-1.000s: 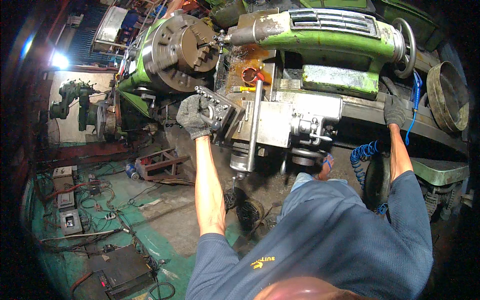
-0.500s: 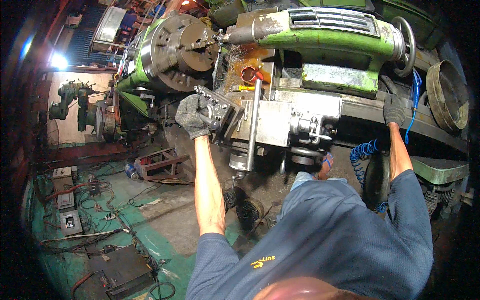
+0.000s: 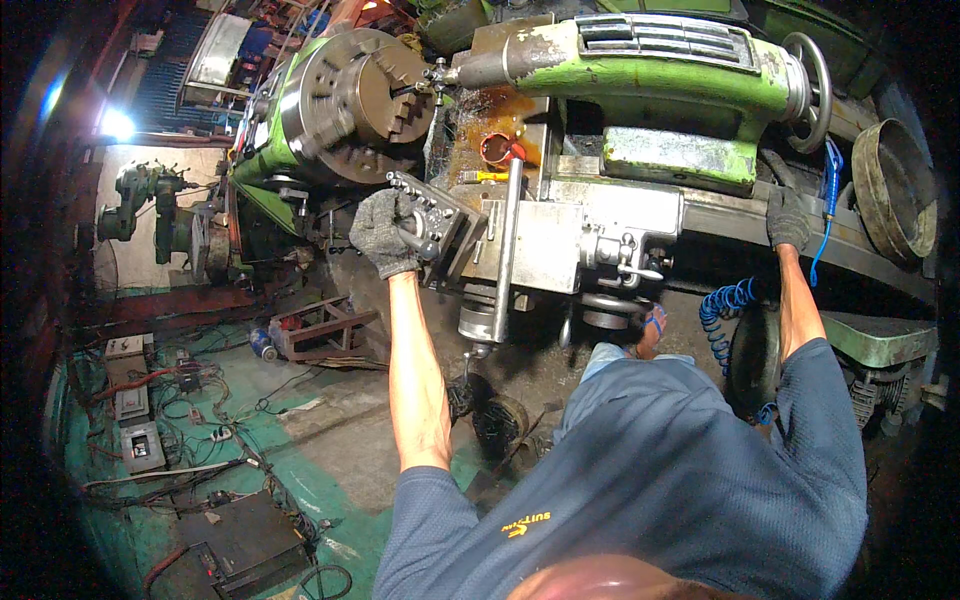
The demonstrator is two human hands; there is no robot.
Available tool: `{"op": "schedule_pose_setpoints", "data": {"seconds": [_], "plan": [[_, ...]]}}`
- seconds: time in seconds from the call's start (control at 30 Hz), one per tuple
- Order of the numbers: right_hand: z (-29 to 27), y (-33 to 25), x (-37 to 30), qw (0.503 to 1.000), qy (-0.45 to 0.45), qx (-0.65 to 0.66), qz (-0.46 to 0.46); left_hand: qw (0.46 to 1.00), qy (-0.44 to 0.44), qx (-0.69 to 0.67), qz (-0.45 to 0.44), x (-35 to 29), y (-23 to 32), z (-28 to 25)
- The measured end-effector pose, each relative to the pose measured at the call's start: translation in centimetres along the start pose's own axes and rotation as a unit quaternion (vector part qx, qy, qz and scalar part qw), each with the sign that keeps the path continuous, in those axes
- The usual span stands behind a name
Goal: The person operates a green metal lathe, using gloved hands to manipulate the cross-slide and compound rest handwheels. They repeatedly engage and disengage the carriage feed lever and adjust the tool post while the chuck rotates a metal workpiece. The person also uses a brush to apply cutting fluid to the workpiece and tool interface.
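My left hand (image 3: 382,235), in a grey knit glove, is closed against the near-left side of the lathe's square tool post (image 3: 440,225). A short lever with a round knob (image 3: 429,250) sticks out beside that hand; where the fingertips press is partly hidden. Left of and beyond the tool post is the big round chuck (image 3: 355,100) with stepped jaws. My right hand (image 3: 789,220), gloved too, lies with its fingers stretched out on the lathe bed (image 3: 725,215) at the right, next to a blue air gun (image 3: 832,180).
A long metal bar (image 3: 509,250) lies across the carriage. Behind it are a red cup (image 3: 496,149) and a yellow-handled brush (image 3: 485,176). The green tailstock (image 3: 680,95) has a handwheel (image 3: 812,95). A coiled blue hose (image 3: 728,305) hangs at right; cables (image 3: 200,400) litter the green floor.
The chuck has turned, so its jaws stand at a different angle. Both hands stay in the same places.
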State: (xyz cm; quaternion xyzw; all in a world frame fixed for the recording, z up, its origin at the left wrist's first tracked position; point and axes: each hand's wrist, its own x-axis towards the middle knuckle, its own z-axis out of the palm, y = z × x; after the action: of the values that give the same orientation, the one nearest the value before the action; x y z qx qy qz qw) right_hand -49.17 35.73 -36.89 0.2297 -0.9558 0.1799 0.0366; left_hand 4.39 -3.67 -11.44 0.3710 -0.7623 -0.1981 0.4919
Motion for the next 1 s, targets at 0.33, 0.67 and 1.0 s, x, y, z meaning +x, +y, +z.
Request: {"op": "schedule_pose_setpoints", "data": {"seconds": [0.33,0.67,1.0], "plan": [[-3.6,-2.7,-0.1,0.994,-0.091,-0.042,0.038,0.982,0.015,0.116,0.149,0.5,2.1,0.3],[-10.9,-9.8,-2.5,0.998,-0.03,0.03,-0.049,0.985,0.015,0.124,0.118,-0.3,0.3,-1.1],[-9.4,-8.5,-3.8,0.992,0.011,-0.015,-0.122,0.997,0.042,-0.046,-0.037,-0.2,0.5,0.0]]}}
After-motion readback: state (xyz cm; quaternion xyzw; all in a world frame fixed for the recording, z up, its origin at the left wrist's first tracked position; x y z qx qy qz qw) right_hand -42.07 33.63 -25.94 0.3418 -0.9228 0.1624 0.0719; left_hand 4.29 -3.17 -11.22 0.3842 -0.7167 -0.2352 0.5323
